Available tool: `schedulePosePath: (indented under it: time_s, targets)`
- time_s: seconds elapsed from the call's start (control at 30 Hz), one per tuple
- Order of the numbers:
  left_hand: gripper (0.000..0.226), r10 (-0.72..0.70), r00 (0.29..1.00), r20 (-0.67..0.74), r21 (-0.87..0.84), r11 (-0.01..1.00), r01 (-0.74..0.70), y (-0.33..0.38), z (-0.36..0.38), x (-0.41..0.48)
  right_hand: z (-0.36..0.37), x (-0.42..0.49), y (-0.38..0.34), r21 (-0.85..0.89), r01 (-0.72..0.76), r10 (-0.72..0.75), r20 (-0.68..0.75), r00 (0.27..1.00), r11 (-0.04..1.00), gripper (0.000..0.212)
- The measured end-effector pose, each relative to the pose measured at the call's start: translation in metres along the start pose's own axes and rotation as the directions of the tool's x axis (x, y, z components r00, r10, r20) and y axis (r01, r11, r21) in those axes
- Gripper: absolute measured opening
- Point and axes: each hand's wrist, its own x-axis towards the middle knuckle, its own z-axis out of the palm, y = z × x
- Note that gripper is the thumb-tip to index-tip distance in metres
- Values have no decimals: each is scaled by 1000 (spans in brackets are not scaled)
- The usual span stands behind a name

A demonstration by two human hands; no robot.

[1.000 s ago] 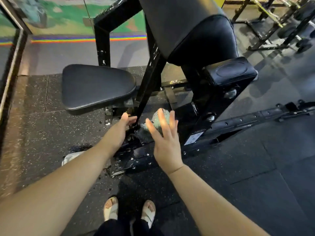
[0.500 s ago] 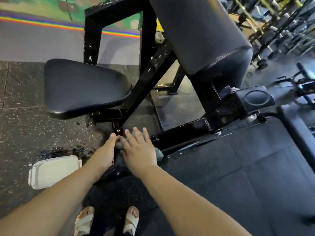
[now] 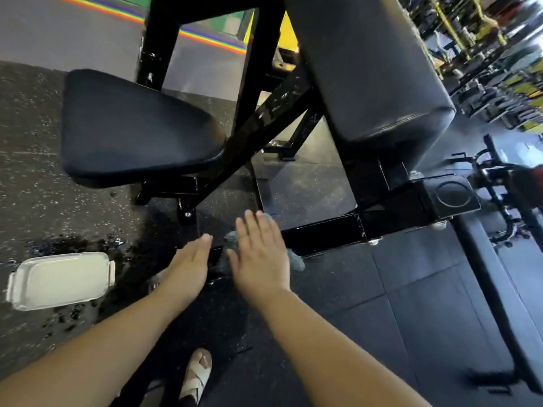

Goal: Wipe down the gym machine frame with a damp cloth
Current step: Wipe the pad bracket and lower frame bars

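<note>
Straight, spread fingers (image 3: 254, 227) of the right hand (image 3: 261, 259) press the damp cloth (image 3: 296, 260) flat on the low machine frame (image 3: 326, 233) at centre frame, likely for full contact. The left hand (image 3: 191, 259), fingers straight, braces alongside. A white tray (image 3: 58, 280) sits lower left, within reach.

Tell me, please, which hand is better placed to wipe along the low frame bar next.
Right hand: it presses the cloth flat onto the low frame bar; the left hand lies beside it without cloth.
</note>
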Motion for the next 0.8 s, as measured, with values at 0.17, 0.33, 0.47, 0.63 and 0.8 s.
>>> schedulePosePath:
  time_s: [0.17, 0.33, 0.47, 0.63, 0.8]
  targets:
    - [49, -73, 995, -68, -152, 986, 62, -5, -4, 0, -3, 3, -28, 62, 275, -282, 193, 940, 959, 58]
    - [54, -113, 992, -59, -32, 993, 111, -1, 2, 1, -30, -13, 111, -131, -64, 51, -99, 994, 989, 57]
    - [53, -134, 991, -26, -178, 976, 127, -6, 3, -3, -26, -12, 103, -143, -199, 185, -107, 977, 969, 61]
    - [47, -159, 987, -7, -478, 868, 136, -19, -4, -2, 8, 4, -47, -31, 190, -186, 92, 978, 981, 62]
    - [63, -175, 983, 56, -582, 794, 174, -34, -24, 4, 4, 12, -42, -17, 382, -373, 186, 909, 924, 57]
